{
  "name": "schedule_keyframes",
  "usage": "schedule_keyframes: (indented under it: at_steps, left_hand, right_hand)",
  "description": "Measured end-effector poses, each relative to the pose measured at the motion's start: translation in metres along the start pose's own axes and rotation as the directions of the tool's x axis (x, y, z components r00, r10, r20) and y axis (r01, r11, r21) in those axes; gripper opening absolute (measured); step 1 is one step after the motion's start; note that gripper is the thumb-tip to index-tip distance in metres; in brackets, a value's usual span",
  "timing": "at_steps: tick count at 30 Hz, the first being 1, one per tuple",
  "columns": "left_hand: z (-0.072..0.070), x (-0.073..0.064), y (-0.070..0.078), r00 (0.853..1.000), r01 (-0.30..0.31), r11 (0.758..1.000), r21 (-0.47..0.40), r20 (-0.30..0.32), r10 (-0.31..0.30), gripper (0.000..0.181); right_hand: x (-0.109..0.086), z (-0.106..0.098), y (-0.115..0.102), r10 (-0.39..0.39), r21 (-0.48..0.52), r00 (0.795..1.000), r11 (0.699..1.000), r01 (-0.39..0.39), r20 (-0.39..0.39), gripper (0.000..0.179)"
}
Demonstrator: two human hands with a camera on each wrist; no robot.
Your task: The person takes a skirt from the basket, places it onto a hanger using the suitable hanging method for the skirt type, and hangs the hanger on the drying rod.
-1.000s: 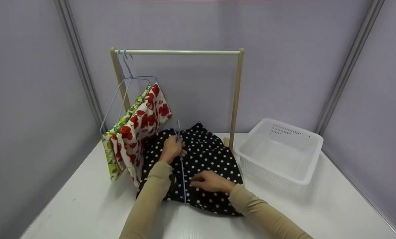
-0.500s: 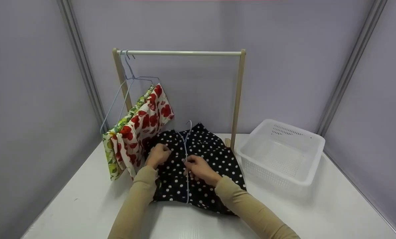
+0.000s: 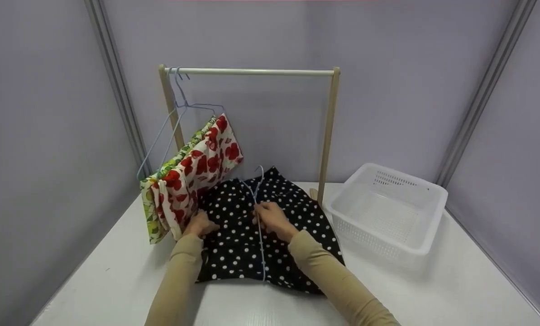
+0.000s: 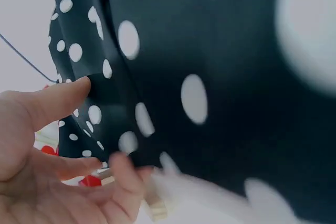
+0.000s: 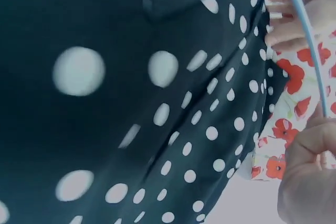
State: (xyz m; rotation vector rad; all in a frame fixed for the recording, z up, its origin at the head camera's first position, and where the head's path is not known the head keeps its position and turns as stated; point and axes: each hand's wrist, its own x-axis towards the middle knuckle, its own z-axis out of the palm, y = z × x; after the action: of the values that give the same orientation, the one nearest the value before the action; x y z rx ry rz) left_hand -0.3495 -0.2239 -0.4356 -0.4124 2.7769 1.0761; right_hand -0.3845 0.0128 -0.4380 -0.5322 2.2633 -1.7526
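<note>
A black cloth with white polka dots [image 3: 231, 260] spreads over the table's middle. Along it runs a pale blue wire hanger [image 3: 262, 253], its hook pointing to the back. My right hand [image 3: 273, 218] pinches the hanger's wire just below the neck; the right wrist view shows thumb and finger closed on the wire [image 5: 310, 40]. At the cloth's left side is my left hand [image 3: 200, 225], beside the hanging red-flowered cloth [image 3: 202, 167]. In the left wrist view, its thumb and loosely bent fingers [image 4: 58, 103] spread apart at the edge of the dotted cloth.
Behind stands a rack with a white rail [image 3: 260, 71] and wooden posts. On its left end hang hangers bearing the red-flowered cloth and a green-yellow patterned cloth [image 3: 150, 213]. A white plastic basket [image 3: 378, 237] sits to the right. Grey walls surround the white table [image 3: 93, 290].
My left hand has let go of the hanger near its neck and moved left and nearer. My right hand has moved from the cloth up to the hanger and along its wire toward the neck.
</note>
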Motion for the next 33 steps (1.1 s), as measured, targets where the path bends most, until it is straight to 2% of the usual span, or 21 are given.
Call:
schedule_keyframes:
  at_steps: [2,5,8,10,14,16,19,22,27,31,33]
  left_hand:
    - [0.002,0.003,0.001,1.0,0.011,0.995,-0.096,-0.009,-0.012,0.086]
    - [0.002,0.006,-0.001,0.999,0.026,0.968,-0.251,-0.012,-0.03,0.092]
    - [0.001,0.009,-0.002,0.999,0.021,0.94,-0.339,-0.017,-0.029,0.084]
    - [-0.001,0.009,-0.001,1.0,0.002,0.942,-0.336,-0.019,-0.009,0.067]
    - [-0.002,0.005,0.007,0.995,-0.099,0.961,-0.259,-0.056,0.088,0.04]
    - [-0.003,0.002,0.011,0.99,-0.136,0.972,-0.189,-0.065,0.126,0.039]
    - [-0.006,-0.001,0.015,0.987,-0.148,0.981,-0.123,-0.081,0.139,0.043]
    - [-0.009,-0.003,0.018,0.983,-0.162,0.98,-0.115,-0.107,0.15,0.048]
    - [-0.019,-0.006,0.018,0.97,-0.231,0.951,-0.205,-0.124,0.209,0.05]
    - [-0.028,-0.008,0.013,0.947,-0.32,0.894,-0.315,-0.137,0.291,0.051]
    - [-0.03,-0.008,0.011,0.935,-0.355,0.871,-0.34,-0.154,0.321,0.052]
  right_hand:
    - [0.006,-0.005,0.001,-0.019,-0.013,1.0,1.0,0.019,0.007,0.035]
    - [0.011,-0.008,0.001,-0.063,-0.058,0.998,0.996,0.064,0.03,0.029]
    - [0.011,-0.009,0.0,-0.086,-0.072,0.996,0.993,0.088,0.032,0.022]
    - [0.01,-0.009,-0.001,-0.087,-0.083,0.996,0.993,0.087,0.006,0.025]
    - [0.011,-0.009,-0.002,-0.094,-0.133,0.993,0.987,0.085,-0.066,0.033]
    - [0.011,-0.009,-0.003,-0.113,-0.174,0.988,0.98,0.094,-0.105,0.032]
    - [0.012,-0.011,-0.004,-0.133,-0.219,0.98,0.971,0.099,-0.147,0.031]
    - [0.014,-0.017,-0.004,-0.147,-0.248,0.972,0.964,0.099,-0.181,0.029]
    - [0.015,-0.03,-0.004,-0.137,-0.261,0.963,0.963,0.073,-0.233,0.03]
    - [0.016,-0.043,-0.005,-0.106,-0.204,0.961,0.978,0.054,-0.255,0.033]
    - [0.017,-0.048,-0.004,-0.103,-0.176,0.964,0.983,0.06,-0.246,0.032]
